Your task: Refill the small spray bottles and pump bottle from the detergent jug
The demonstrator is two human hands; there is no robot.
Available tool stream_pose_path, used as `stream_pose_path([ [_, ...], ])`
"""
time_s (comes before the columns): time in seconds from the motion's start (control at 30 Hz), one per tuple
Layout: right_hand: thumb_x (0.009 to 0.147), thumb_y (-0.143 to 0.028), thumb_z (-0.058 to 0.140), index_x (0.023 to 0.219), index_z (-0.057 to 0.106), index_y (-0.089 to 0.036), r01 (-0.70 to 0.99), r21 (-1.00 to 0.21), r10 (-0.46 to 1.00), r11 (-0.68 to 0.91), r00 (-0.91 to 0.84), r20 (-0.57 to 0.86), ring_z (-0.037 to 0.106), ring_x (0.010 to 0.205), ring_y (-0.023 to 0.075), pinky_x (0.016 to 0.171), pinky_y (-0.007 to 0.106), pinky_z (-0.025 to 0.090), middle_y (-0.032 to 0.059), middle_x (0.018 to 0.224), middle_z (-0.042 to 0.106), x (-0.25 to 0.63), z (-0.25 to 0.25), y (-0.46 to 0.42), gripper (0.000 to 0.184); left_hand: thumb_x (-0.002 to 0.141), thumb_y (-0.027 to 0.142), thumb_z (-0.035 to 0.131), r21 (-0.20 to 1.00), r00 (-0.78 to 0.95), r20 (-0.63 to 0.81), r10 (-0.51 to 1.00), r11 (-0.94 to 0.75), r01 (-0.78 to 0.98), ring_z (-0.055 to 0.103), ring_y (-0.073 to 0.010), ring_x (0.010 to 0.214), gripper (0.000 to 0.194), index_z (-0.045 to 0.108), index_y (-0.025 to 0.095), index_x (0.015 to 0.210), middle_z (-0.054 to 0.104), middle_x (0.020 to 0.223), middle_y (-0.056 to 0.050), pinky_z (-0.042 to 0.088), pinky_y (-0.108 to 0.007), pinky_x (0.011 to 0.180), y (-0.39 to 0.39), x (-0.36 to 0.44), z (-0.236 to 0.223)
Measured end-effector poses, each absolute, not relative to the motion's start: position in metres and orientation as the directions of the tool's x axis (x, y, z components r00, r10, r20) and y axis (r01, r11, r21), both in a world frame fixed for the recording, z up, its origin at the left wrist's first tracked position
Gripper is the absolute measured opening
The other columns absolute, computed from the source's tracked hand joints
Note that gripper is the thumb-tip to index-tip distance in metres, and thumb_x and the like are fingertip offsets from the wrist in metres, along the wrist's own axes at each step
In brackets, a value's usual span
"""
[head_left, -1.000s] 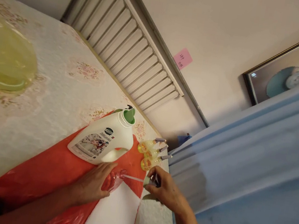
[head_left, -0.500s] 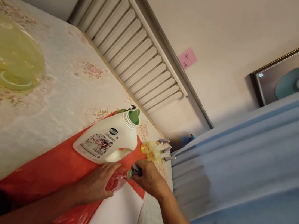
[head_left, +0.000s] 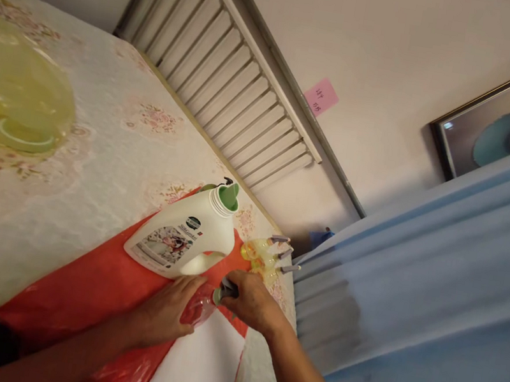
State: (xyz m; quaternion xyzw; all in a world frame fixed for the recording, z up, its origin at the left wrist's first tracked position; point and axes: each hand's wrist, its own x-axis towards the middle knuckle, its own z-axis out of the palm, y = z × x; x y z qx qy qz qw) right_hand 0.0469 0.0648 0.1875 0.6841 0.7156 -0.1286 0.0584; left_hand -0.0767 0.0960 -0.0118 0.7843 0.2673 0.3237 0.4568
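- Steadying a small clear bottle [head_left: 198, 308], the left hand [head_left: 168, 311] curves around its side, fingers on one side and thumb on the other.
- The right hand [head_left: 251, 300] is closed on a dark dispenser top [head_left: 229, 288], whose pale green collar [head_left: 217, 296] meets the bottle's neck.
- The bottle is located where a red sheet [head_left: 69, 291] borders a white area [head_left: 201, 363], just beside a white jug [head_left: 180, 234] with a printed label and a green spout [head_left: 230, 195].
- Beyond the right hand, a group of yellow-tinted bottles [head_left: 260, 258] with grey tops occupies the edge of the floral tabletop [head_left: 95, 191].
- A large translucent yellow container [head_left: 21, 76] lies well apart, at far left.
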Motion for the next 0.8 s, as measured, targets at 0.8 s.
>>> stream_pose_path([
  [0.8,0.070,-0.003,0.066,0.071,0.060,-0.018,0.988,-0.123,0.956,0.099,-0.128,-0.263,0.049,0.065,0.0102,0.061,0.020,0.034,-0.0033,0.073,0.058,0.041,0.191,0.065,0.016,0.062,0.020,0.068,0.871,0.615,0.330,0.716,-0.482,0.095,0.040,-0.0324,0.139,0.087,0.034,0.025,0.142,0.047,0.148,-0.013,0.035,-0.049,0.115,0.098,-0.070,-0.027],
])
